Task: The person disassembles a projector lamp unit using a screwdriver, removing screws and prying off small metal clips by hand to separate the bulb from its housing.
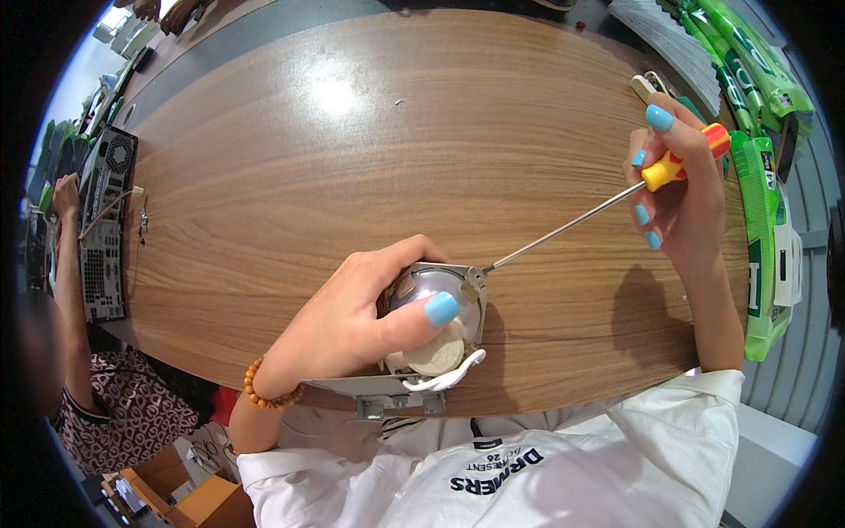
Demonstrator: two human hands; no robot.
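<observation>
My left hand (pixel 356 308) is closed around a metal-framed unit (pixel 481 304) near the table's front edge, thumb on top. The unit has a silvery dome (pixel 431 283), a round cream-coloured part (pixel 437 354) and a looped white cable (pixel 453 373). A flat metal plate with small brackets (pixel 400 400) sticks out on its near side. To the right, my right hand (pixel 678 180) grips a screwdriver (pixel 563 229) by its yellow and red handle. Its long shaft slants down leftward, and the tip meets the frame's upper right corner.
The wood-grain table (pixel 264 176) spreads ahead. Green-wrapped packs (pixel 764 246) line the right edge, near a stack of white sheets (pixel 673 44). At the left stands an opened computer case (pixel 107 224), with another person's hand (pixel 66 195) beside it.
</observation>
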